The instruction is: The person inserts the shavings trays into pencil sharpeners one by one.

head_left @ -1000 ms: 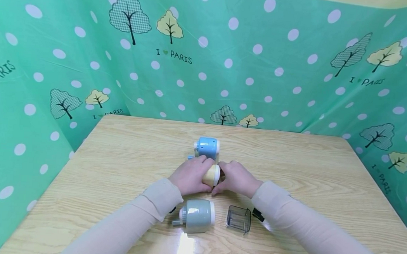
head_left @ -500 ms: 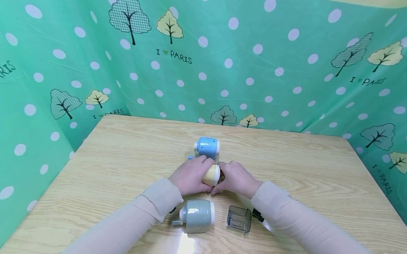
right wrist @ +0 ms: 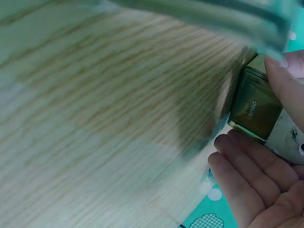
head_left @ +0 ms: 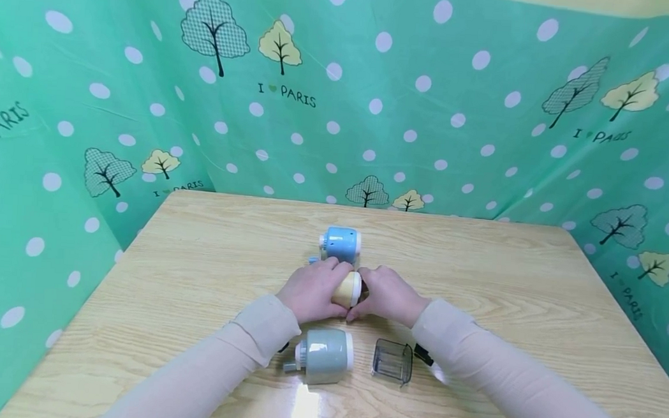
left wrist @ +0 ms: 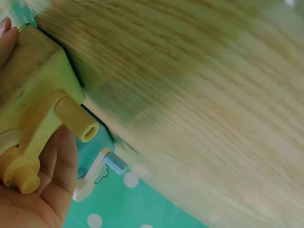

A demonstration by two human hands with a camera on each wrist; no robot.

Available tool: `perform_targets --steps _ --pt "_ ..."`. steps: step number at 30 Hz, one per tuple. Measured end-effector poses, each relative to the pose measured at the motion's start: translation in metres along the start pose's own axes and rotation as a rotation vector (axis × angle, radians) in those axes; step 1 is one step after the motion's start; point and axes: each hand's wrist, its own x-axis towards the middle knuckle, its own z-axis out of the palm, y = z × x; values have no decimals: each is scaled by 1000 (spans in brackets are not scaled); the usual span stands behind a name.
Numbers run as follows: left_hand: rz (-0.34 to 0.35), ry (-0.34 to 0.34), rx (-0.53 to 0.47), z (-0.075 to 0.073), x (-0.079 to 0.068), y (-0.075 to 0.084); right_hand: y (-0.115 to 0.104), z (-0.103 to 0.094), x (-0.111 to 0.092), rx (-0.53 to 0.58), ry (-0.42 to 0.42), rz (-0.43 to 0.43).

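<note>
A yellow hand-crank pencil sharpener (head_left: 344, 291) with a white front end lies between both hands at the table's middle. My left hand (head_left: 315, 289) grips its body from the left; the crank (left wrist: 39, 126) points toward the left wrist camera. At the sharpener's front, my right hand (head_left: 389, 294) holds the smoky clear shavings drawer (right wrist: 256, 107), thumb on one side and fingers on the other. The drawer sits in the front end, lettering facing out. In the head view the right hand's fingers hide most of it.
Just behind stands a blue pencil sharpener (head_left: 341, 241), its lower part overlapped by the left hand. Nearer me is a grey-green sharpener (head_left: 326, 352), its crank to the left. To its right lies a loose clear drawer (head_left: 392, 361). A polka-dot curtain (head_left: 341, 107) hangs beyond the table (head_left: 481, 256).
</note>
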Motion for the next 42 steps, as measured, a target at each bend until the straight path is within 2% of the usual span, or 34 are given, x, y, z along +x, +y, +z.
perform_targets --steps 6,14,22,28,32,38,42 --pt "15 -12 44 -2 -2 0 0 2 -2 54 -34 24" --pt "29 -9 25 -7 -4 -2 3 -3 -8 145 -58 16" --pt "90 56 77 -21 -6 -3 -2 -17 -21 159 -20 1" --pt "109 94 124 -34 -14 -1 -2 -28 -38 135 31 -30" --pt "144 142 139 -40 -20 0 -1 -32 -46 126 55 -60" --pt "239 226 191 -44 -28 3 2 -34 -56 119 90 -105" --pt "263 229 184 -43 -34 8 1 -33 -62 122 84 -115"
